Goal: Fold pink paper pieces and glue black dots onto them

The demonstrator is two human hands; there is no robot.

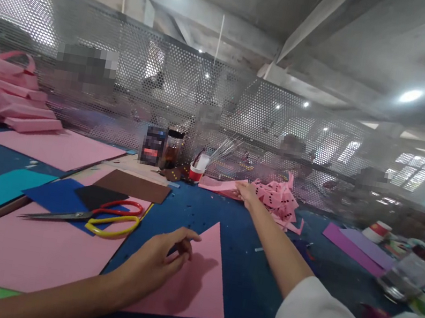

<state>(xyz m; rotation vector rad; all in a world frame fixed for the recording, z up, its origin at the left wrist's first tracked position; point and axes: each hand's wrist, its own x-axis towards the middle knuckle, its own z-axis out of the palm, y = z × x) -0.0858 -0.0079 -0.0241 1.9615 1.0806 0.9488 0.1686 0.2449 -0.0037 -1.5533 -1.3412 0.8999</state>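
My left hand (160, 261) hovers over a pink paper sheet (202, 293) at the front, its fingers loosely bent and apart with nothing in them. Stretched far forward, my right hand (246, 193) has its fingers closed on a pink paper strip (222, 186) beside a heap of cut pink scraps (279, 200) dotted with dark holes. The fingertips there are small and partly hidden. Scissors (84, 216) with one red and one yellow handle lie left of my left hand, on blue paper (55, 195) and larger pink paper (25, 252).
Folded pink pieces (22, 100) are piled at the far left. Brown paper (134, 186), a jar (173, 147) and a red-and-white cup (197, 170) stand or lie toward a perforated metal screen (129, 69). Purple paper (356, 248) and a clear jar (413, 276) are at right.
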